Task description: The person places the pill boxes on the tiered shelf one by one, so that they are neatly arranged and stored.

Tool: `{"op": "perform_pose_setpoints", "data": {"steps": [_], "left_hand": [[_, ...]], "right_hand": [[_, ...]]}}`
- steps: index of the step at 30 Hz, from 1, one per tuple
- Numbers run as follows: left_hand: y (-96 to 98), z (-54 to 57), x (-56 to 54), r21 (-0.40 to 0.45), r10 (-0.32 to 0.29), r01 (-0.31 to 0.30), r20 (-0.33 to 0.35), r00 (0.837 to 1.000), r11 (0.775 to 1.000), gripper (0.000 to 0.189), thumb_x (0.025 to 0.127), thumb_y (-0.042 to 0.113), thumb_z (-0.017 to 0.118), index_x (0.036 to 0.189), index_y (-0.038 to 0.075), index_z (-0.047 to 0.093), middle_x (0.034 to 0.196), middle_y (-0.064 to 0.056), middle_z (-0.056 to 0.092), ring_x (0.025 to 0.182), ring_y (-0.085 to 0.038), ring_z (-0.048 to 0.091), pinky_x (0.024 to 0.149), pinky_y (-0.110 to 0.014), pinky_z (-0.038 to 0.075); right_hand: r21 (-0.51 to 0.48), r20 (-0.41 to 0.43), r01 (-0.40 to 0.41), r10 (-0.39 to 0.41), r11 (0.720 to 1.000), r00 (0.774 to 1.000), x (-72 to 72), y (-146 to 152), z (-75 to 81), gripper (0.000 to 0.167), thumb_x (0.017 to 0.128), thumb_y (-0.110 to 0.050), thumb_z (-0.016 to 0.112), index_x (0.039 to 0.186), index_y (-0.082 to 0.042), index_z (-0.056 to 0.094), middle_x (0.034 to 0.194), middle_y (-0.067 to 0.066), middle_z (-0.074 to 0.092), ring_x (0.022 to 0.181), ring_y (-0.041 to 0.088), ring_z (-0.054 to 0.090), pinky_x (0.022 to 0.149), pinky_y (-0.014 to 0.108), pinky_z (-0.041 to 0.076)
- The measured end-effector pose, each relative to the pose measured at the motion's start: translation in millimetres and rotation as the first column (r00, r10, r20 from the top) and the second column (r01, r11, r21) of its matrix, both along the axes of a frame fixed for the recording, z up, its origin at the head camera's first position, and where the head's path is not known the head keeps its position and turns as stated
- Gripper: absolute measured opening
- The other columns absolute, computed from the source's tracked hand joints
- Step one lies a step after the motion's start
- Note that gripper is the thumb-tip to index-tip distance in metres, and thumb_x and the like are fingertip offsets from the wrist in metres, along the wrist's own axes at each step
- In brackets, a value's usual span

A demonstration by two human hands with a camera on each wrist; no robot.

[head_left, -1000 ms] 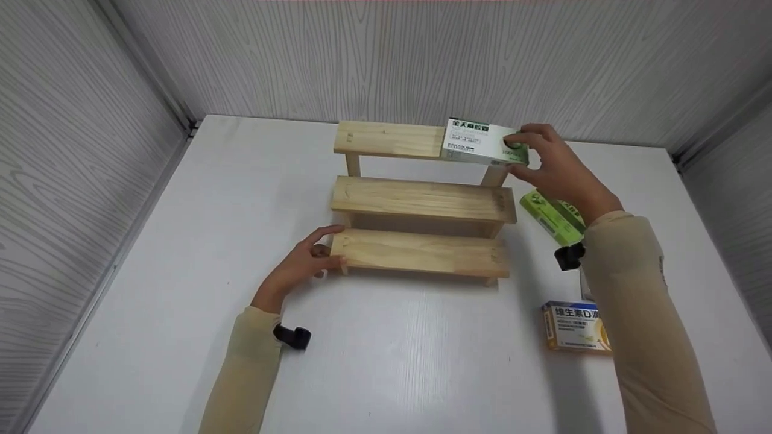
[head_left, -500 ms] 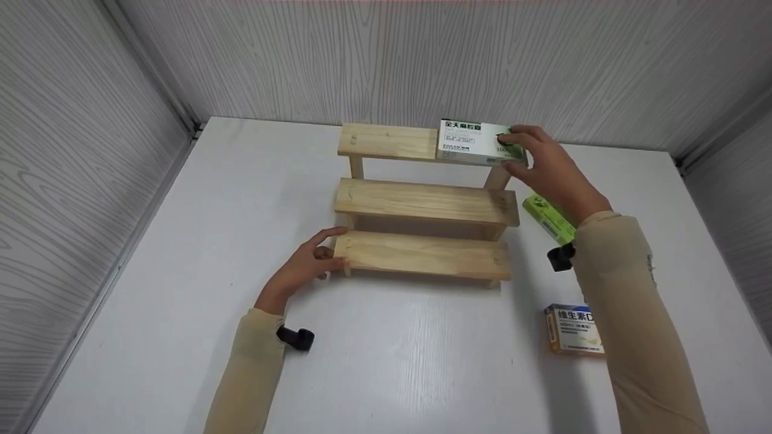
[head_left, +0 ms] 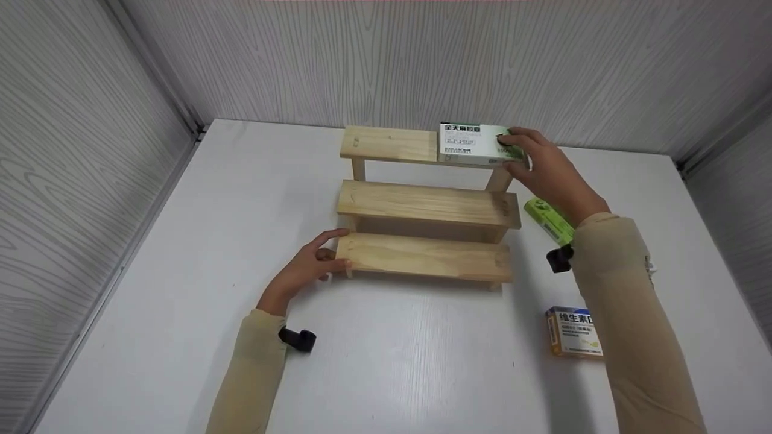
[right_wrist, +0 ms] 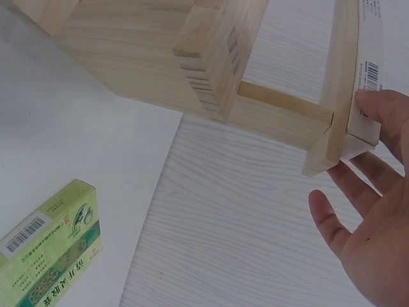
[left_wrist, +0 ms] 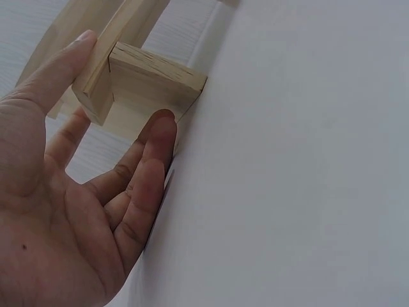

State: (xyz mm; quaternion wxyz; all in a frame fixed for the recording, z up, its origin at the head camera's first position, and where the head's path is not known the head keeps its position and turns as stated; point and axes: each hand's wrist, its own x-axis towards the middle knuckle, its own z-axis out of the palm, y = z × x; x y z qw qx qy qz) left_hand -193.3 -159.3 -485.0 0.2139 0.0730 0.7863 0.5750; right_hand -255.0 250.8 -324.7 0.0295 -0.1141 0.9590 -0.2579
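A three-tier wooden step rack (head_left: 422,202) stands on the white table. My left hand (head_left: 304,266) pinches the left end of its lowest board, thumb on the front edge and index finger at the back. In the left wrist view the other fingers (left_wrist: 150,192) curl below the board. A white and green medicine box (head_left: 467,143) lies flat on the right part of the top board. My right hand (head_left: 552,175) grips its right end. In the right wrist view the thumb presses the box's side (right_wrist: 367,70), which sits against the board.
A light green medicine box (head_left: 549,220) lies on the table right of the rack, partly behind my right wrist. Nearer stands an orange and white medicine box (head_left: 576,331), partly covered by my right sleeve. Grey wood-grain walls (head_left: 386,60) enclose the back and sides.
My right hand has moved the white and green box slightly left and settled it flat on the top board. The left hand keeps its hold on the rack; the view shifts slightly.
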Motion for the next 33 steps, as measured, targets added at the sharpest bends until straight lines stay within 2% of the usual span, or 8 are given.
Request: {"op": "perform_pose_setpoints", "data": {"steps": [4,8,11,13,19,27,33], "left_hand": [[-0.1,-0.3,0.5,-0.007,-0.003,0.003,-0.002,1.0,1.0,0.067,0.086,0.027,0.073,0.146,0.028,0.041,0.094,-0.008,0.061,0.081,-0.017,0.055,0.068,-0.029,0.045],[0.1,-0.6,1.6,-0.035,-0.001,0.001,-0.001,1.0,0.999,0.069,0.086,0.032,0.073,0.146,0.031,0.039,0.116,-0.017,0.058,0.09,-0.021,0.057,0.071,-0.031,0.046],[0.7,-0.6,1.3,-0.053,0.001,0.0,0.006,1.0,0.999,0.069,0.086,0.034,0.073,0.146,0.033,0.039,0.128,-0.02,0.053,0.095,-0.023,0.058,0.073,-0.031,0.046],[1.1,-0.2,0.7,-0.053,0.0,0.0,0.008,1.0,0.999,0.069,0.086,0.034,0.073,0.145,0.033,0.039,0.129,-0.02,0.052,0.095,-0.023,0.057,0.073,-0.031,0.046],[1.3,0.6,-0.3,-0.044,-0.003,0.003,0.012,1.0,0.999,0.068,0.086,0.034,0.072,0.145,0.033,0.039,0.128,-0.021,0.052,0.093,-0.023,0.057,0.073,-0.031,0.046],[1.8,0.0,-0.5,-0.051,0.001,0.0,0.02,1.0,0.999,0.07,0.085,0.034,0.073,0.146,0.034,0.038,0.128,-0.021,0.052,0.095,-0.023,0.057,0.073,-0.031,0.046],[2.2,0.4,-0.2,-0.042,0.007,-0.006,0.023,1.0,0.999,0.071,0.085,0.033,0.074,0.146,0.033,0.038,0.127,-0.021,0.052,0.096,-0.023,0.057,0.073,-0.031,0.046]], "right_hand": [[0.012,-0.016,-0.017,0.017,1.0,1.0,-0.3,1,-1.4,0.05,0.1,-0.021,0.052,0.148,-0.017,0.038,0.16,0.003,0.022,0.145,0.032,0.026,0.112,0.054,0.028],[0.002,-0.041,-0.019,0.019,1.0,0.999,2.8,4,-0.9,0.053,0.099,-0.02,0.054,0.149,-0.019,0.037,0.16,0.004,0.022,0.145,0.033,0.026,0.111,0.056,0.029],[-0.033,-0.073,-0.005,0.003,0.999,0.997,6.7,12,3.2,0.055,0.099,-0.019,0.055,0.15,-0.017,0.034,0.16,0.007,0.022,0.146,0.034,0.023,0.113,0.056,0.025],[-0.056,-0.097,0.008,-0.014,0.998,0.995,8.7,18,7.0,0.056,0.098,-0.018,0.056,0.15,-0.014,0.034,0.159,0.011,0.023,0.146,0.035,0.022,0.114,0.056,0.022],[-0.098,-0.12,0.046,-0.058,0.994,0.991,16.2,38,11.2,0.059,0.097,-0.02,0.059,0.149,-0.01,0.034,0.156,0.015,0.026,0.141,0.039,0.03,0.113,0.057,0.023],[-0.072,-0.054,0.098,-0.102,0.993,0.993,25.0,68,4.3,0.066,0.097,-0.033,0.057,0.152,-0.012,0.027,0.157,0.017,0.022,0.142,0.042,0.025,0.113,0.061,0.019],[-0.083,-0.001,0.121,-0.121,0.989,0.993,28.4,91,-9.3,0.075,0.094,-0.043,0.058,0.153,-0.012,0.024,0.156,0.021,0.019,0.141,0.045,0.023,0.109,0.065,0.019]]}}
